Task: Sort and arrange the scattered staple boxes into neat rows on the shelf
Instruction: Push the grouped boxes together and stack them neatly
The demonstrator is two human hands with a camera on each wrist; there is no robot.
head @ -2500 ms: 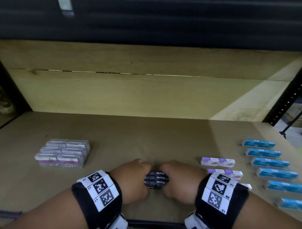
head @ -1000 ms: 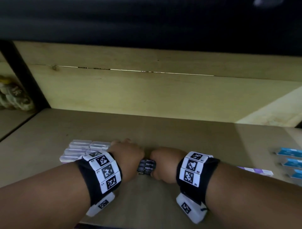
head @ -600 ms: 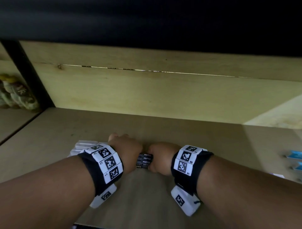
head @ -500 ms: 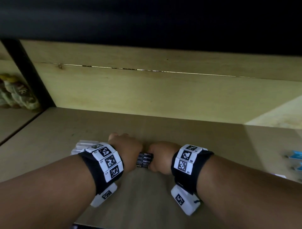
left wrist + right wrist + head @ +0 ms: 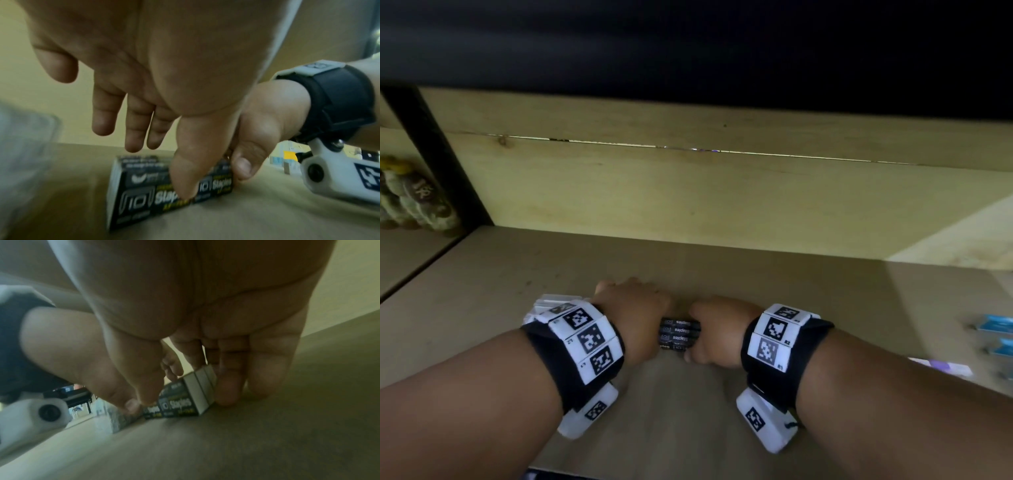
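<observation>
Right now I have the block of black staple boxes (image 5: 680,334) squeezed between both hands on the wooden shelf (image 5: 756,274), a little left of the middle and toward the near edge. My left hand (image 5: 635,318) has its thumb down on the near face, with the other fingers hanging loose above the far side; my right hand (image 5: 717,330) grips the right end, thumb near and fingers curled behind. I judge the step to be sliding the bundle as one piece into its row. To do it well I would keep even inward pressure from both ends, hold the boxes flat on the board so none tips, and square the long edges before easing off.

Just left of my left wrist lies the group of clear staple boxes (image 5: 553,305), close enough to be nudged. Far right sit blue staple boxes (image 5: 996,323), and a purple-and-white box (image 5: 941,366) nearer. Some packaged goods (image 5: 410,198) rest beyond the black upright (image 5: 434,150).
</observation>
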